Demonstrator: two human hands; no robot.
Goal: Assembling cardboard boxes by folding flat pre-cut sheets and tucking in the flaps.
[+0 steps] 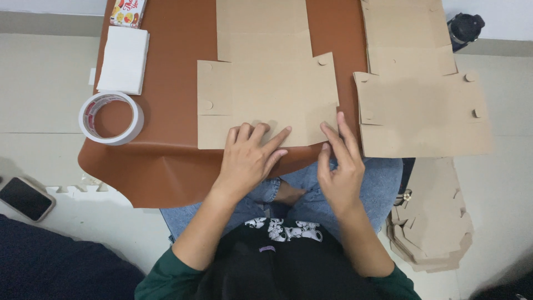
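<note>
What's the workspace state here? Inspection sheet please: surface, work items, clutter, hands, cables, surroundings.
Surface: brown table cover, wrinkled at the near edge.
Work items: flat cardboard box blank under both hands; second blank to its right, overhanging the table.
Clutter: tape roll, white pad, printed packet at the left.
Hands: left hand flat on the blank's near edge; right hand fingertips at its near right corner.
Cables: nothing seen.
Surroundings: phone on the floor left, stack of blanks on the floor right, dark bottle far right.
</note>
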